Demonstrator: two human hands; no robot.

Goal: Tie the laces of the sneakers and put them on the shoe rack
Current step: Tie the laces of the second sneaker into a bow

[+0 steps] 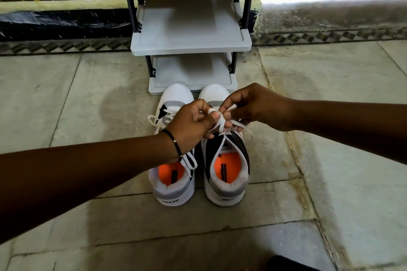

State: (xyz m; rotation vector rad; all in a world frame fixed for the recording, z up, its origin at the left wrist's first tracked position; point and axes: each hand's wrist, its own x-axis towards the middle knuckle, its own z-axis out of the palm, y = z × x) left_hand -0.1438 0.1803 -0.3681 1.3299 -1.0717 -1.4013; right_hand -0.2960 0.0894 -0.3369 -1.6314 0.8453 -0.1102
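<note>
Item one: pair of white sneakers with grey and black panels and orange insoles, sitting side by side on the stone floor [88,99], toes touching the front edge of the rack's lowest shelf, heels facing you. Left sneaker [174,178]: its laces are lying loose, one loop trailing off to the left and another draping over the collar beneath your wrist. Right sneaker [226,169]: its white lace [220,123] is being worked above the tongue. Your left hand [189,125], wearing a dark beaded bracelet [174,143], is pinching a strand of that lace, grip closed on it. Your right hand [253,105] is pinching another stretch of the same lace between thumb and fingers, grip likewise clamped, a free end hanging off to the right. Item two: grey shoe rack [191,39] with dark posts, standing against the wall at the floor's far edge, its visible shelves carrying nothing.
</note>
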